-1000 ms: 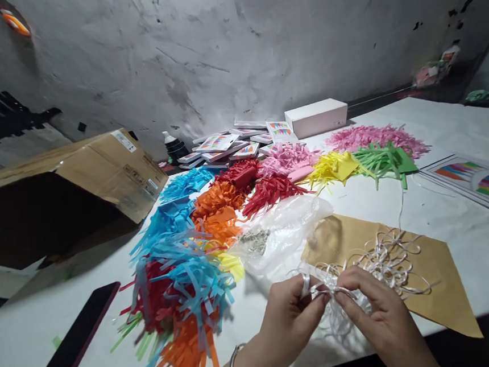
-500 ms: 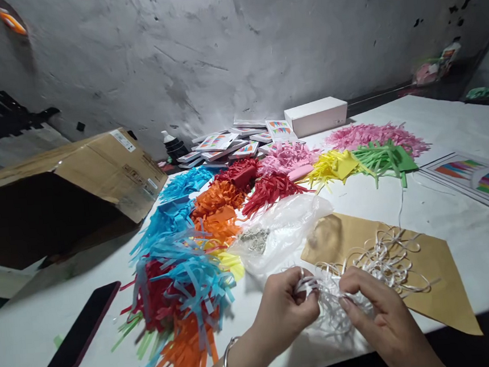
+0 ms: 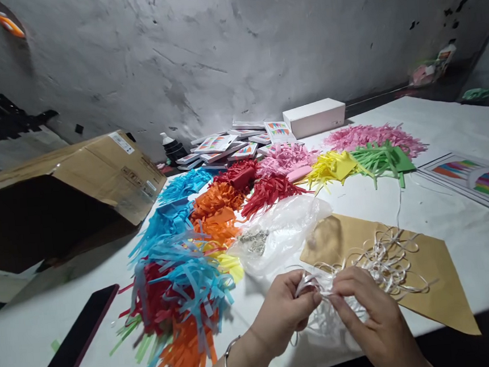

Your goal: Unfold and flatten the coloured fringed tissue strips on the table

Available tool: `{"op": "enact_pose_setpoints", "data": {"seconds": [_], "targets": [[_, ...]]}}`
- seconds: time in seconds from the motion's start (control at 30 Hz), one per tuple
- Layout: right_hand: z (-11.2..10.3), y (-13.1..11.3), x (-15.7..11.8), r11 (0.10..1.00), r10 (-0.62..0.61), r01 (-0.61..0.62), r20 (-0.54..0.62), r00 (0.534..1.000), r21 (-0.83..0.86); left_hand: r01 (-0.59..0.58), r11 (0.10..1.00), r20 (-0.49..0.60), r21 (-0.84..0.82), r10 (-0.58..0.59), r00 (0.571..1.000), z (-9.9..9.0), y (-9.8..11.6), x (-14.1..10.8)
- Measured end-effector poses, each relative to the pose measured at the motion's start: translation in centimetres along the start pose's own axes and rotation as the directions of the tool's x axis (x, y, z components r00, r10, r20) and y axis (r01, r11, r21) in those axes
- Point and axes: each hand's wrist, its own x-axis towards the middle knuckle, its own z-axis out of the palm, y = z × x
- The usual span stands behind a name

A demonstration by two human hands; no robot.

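Note:
Gathered loops of thin white ribbon are pinched in my left hand, its thumb and fingers closed. Close beside it, my right hand pinches the same ribbon between thumb and fingertips. A loose tangle of white ribbon hangs under both hands at the table's near edge. Further loops of ribbon lie on a brown paper envelope to the right. Just beyond my hands rests a clear plastic bag with small silvery pieces inside.
Blue tissue tassels, orange tassels, red, pink, yellow and green ones spread across the white table. An open cardboard box stands left, with a phone nearer. At the back are stacked flat packs and a white box.
My right hand has shifted slightly left, closer to my left hand. The ribbon loops between the fingers have changed shape; both hands keep their pinch.

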Motion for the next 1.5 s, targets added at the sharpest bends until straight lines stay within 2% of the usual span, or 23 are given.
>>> {"op": "enact_pose_setpoints", "data": {"seconds": [0.07, 0.1, 0.13, 0.2, 0.23, 0.27, 0.3, 0.33, 0.4, 0.47, 0.57, 0.63, 0.7, 0.77, 0.83, 0.9, 0.97, 1.03, 1.13, 1.23, 1.3, 1.37, 1.5], "targets": [[-0.3, 0.3, -0.1, 0.963, 0.197, -0.199, 0.029, 0.98, 0.18, 0.102, 0.99, 0.088, -0.099, -0.093, 0.992, -0.4, 0.0, -0.1], [-0.4, 0.4, -0.3, 0.903, 0.315, -0.317, 0.057, 0.948, 0.29, 0.145, 0.979, 0.124, -0.145, -0.127, 0.984, -0.6, 0.0, -0.1], [-0.5, 0.5, -0.4, 0.805, 0.431, -0.43, 0.096, 0.897, 0.409, 0.175, 0.968, 0.147, -0.182, -0.149, 0.978, -0.7, 0.0, -0.1], [-0.6, 0.6, -0.5, 0.515, 0.633, -0.586, 0.184, 0.752, 0.626, 0.183, 0.956, 0.147, -0.23, -0.152, 0.977, -0.9, 0.0, -0.1], [-0.7, 0.6, -0.6, 0.37, 0.706, -0.612, 0.217, 0.674, 0.699, 0.172, 0.954, 0.133, -0.246, -0.143, 0.981, -1.0, 0.0, -0.1], [-0.8, 0.6, -0.6, 0.263, 0.752, -0.616, 0.242, 0.613, 0.743, 0.158, 0.952, 0.117, -0.261, -0.131, 0.984, -1.2, 0.1, -0.1], [-1.0, 0.6, -0.6, 0.206, 0.78, -0.614, 0.251, 0.573, 0.762, 0.14, 0.95, 0.098, -0.28, -0.117, 0.988, -1.5, 0.2, -0.2], [-1.3, 0.6, -0.6, 0.2, 0.798, -0.615, 0.237, 0.555, 0.763, 0.116, 0.945, 0.074, -0.305, -0.098, 0.992, -1.8, 0.4, -0.2], [-2.3, 1.0, -0.6, 0.303, 0.812, -0.635, 0.156, 0.562, 0.71, 0.041, 0.93, 0.005, -0.364, -0.042, 0.999, -2.8, 1.0, -0.4], [-3.7, 1.7, -0.7, 0.479, 0.808, -0.664, 0.006, 0.589, 0.574, -0.059, 0.912, -0.08, -0.405, 0.029, 0.996, -3.8, 1.7, -0.7], [-6.0, 3.2, -0.7, 0.707, 0.705, -0.655, -0.182, 0.686, 0.268, -0.172, 0.894, -0.158, -0.413, 0.116, 0.981, -4.8, 2.6, -1.0], [-7.1, 4.2, -0.7, 0.803, 0.596, -0.586, -0.177, 0.783, 0.114, -0.202, 0.889, -0.173, -0.411, 0.142, 0.975, -4.9, 2.8, -1.1], [-7.5, 5.0, -0.7, 0.87, 0.492, -0.49, -0.095, 0.865, 0.045, -0.229, 0.878, -0.192, -0.42, 0.161, 0.968, -4.7, 2.9, -1.1], [-7.3, 5.5, -0.8, 0.886, 0.463, -0.46, -0.065, 0.884, 0.052, -0.257, 0.868, -0.216, -0.425, 0.179, 0.96, -4.5, 2.9, -1.1], [-6.7, 5.9, -0.9, 0.837, 0.545, -0.532, -0.109, 0.832, 0.127, -0.285, 0.864, -0.236, -0.416, 0.2, 0.951, -4.5, 3.2, -1.1], [-6.2, 6.1, -0.9, 0.746, 0.659, -0.611, -0.157, 0.736, 0.264, -0.317, 0.86, -0.256, -0.401, 0.227, 0.94, -4.6, 3.7, -1.3], [-5.9, 6.1, -0.9, 0.66, 0.733, -0.625, -0.174, 0.658, 0.417, -0.368, 0.845, -0.288, -0.389, 0.268, 0.919, -5.0, 4.2, -1.6], [-5.9, 6.2, -0.7, 0.609, 0.765, -0.592, -0.193, 0.615, 0.528, -0.417, 0.827, -0.323, -0.376, 0.305, 0.896, -5.5, 4.6, -1.9], [-6.0, 6.4, -0.5, 0.604, 0.764, -0.555, -0.215, 0.609, 0.572, -0.443, 0.824, -0.349, -0.353, 0.323, 0.88, -6.1, 4.8, -2.2], [-6.3, 6.9, -0.4, 0.662, 0.725, -0.52, -0.284, 0.628, 0.54, -0.447, 0.826, -0.373, -0.342, 0.318, 0.872, -6.6, 4.9, -2.5], [-7.1, 7.5, -0.4, 0.71, 0.692, -0.499, -0.363, 0.624, 0.497, -0.474, 0.811, -0.417, -0.344, 0.32, 0.85, -6.9, 5.4, -2.6], [-8.5, 8.2, -0.4, 0.751, 0.659, -0.494, -0.455, 0.599, 0.437, -0.525, 0.78, -0.485, -0.341, 0.332, 0.809, -7.1, 6.1, -2.9], [-12.3, 10.0, -0.6, 0.814, 0.546, -0.514, -0.657, 0.52, 0.27, -0.622, 0.728, -0.599, -0.289, 0.37, 0.711, -7.7, 7.5, -3.5]]}}
